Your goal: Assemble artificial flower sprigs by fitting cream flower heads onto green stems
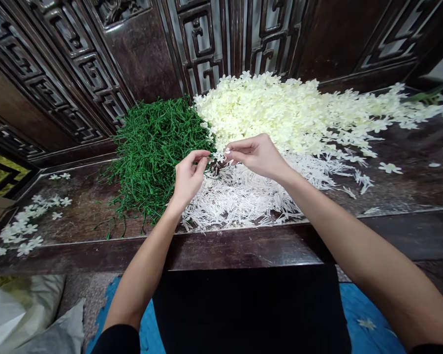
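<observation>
My left hand [189,175] and my right hand [256,155] meet above the dark wooden table [243,248], fingers pinched together on a small cream artificial flower [218,157] between them. Behind the left hand lies a heap of green plastic stems [153,147]. Under and in front of both hands lies a pile of white plastic stamens [243,196]. A large mound of cream flower petals [291,110] spreads behind the right hand.
Several assembled flowers [24,228] lie at the table's left end, and loose ones [389,167] at the right. A carved dark wood screen [96,64] stands behind the table. White bags [25,314] sit on the floor at lower left, beside blue fabric [369,319].
</observation>
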Available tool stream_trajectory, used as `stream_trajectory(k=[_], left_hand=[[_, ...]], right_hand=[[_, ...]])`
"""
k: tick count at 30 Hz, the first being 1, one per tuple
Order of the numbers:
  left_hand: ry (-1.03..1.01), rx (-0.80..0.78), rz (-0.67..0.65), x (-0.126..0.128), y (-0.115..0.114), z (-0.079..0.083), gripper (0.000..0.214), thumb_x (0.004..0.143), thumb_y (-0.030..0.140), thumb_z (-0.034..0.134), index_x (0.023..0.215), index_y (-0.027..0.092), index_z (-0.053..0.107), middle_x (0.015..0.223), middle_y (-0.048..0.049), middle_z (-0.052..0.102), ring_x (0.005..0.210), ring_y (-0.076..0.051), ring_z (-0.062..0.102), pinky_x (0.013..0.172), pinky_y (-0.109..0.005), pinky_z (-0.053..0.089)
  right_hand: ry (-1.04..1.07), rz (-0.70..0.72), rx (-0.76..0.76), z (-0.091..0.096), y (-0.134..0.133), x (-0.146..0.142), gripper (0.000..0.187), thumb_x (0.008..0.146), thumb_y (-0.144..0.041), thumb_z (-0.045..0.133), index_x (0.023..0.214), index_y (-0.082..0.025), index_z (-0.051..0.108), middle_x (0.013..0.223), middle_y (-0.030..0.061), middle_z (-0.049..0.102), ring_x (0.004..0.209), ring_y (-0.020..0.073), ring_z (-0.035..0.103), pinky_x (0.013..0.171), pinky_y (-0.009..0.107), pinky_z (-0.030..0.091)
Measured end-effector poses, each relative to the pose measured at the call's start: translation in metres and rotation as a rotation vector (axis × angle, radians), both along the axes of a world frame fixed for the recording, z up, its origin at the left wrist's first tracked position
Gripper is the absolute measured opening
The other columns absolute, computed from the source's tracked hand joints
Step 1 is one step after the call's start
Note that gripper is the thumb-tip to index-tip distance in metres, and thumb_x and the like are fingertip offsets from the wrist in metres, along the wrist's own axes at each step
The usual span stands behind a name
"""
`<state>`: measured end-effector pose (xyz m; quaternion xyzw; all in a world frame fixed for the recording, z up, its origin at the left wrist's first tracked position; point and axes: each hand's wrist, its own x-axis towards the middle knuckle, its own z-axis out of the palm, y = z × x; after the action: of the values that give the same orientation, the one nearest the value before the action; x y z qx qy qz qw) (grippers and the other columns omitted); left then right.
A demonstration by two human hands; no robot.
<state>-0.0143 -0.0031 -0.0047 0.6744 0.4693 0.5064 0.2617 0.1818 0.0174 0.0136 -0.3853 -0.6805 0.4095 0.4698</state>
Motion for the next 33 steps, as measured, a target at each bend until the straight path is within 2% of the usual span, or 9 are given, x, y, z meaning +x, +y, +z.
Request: stream_trajectory(k=[4,9,26,33], left_hand=[[-0.055,-0.033,0.003,0.004,-0.004,0.003,0.008,0.083,0.02,0.066,0.089,0.016,0.068,0.09,-0.006,0.074,0.083,-0.015,0.069,0.075,-0.028,0.056],[-0.071,-0.041,-0.027,0.005,-0.007,0.005,0.008,0.083,0.023,0.067,0.088,0.016,0.068,0.08,-0.0037,0.073,0.075,-0.013,0.069,0.071,-0.026,0.054],[-0.05,-0.053,-0.063,0.006,-0.007,0.005,0.01,0.084,0.025,0.066,0.087,0.016,0.068,0.079,-0.0048,0.073,0.073,-0.014,0.07,0.067,-0.026,0.054],[0.079,0.018,-0.041,0.0,-0.004,0.0,0.014,0.086,0.028,0.064,0.087,0.017,0.073,0.076,-0.0034,0.075,0.066,-0.014,0.066,0.063,-0.026,0.05]], right_hand=[[0.02,0.031,-0.003,0.003,-0.003,-0.002,0.011,0.075,-0.029,0.075,0.073,-0.019,0.077,0.078,0.0063,0.076,0.071,0.0203,0.073,0.072,0.039,0.064],[0.001,0.088,-0.022,0.004,-0.008,-0.006,0.013,0.077,-0.03,0.074,0.077,-0.018,0.078,0.076,0.0062,0.076,0.067,0.0184,0.073,0.07,0.037,0.064],[0.041,0.114,0.012,-0.003,-0.009,-0.011,0.012,0.081,-0.028,0.07,0.08,-0.018,0.077,0.079,0.0048,0.076,0.073,0.0182,0.073,0.074,0.036,0.064],[0.068,0.123,-0.069,0.001,-0.011,-0.012,0.027,0.075,-0.037,0.078,0.088,-0.013,0.074,0.078,0.0085,0.075,0.072,0.0216,0.075,0.074,0.04,0.065]])
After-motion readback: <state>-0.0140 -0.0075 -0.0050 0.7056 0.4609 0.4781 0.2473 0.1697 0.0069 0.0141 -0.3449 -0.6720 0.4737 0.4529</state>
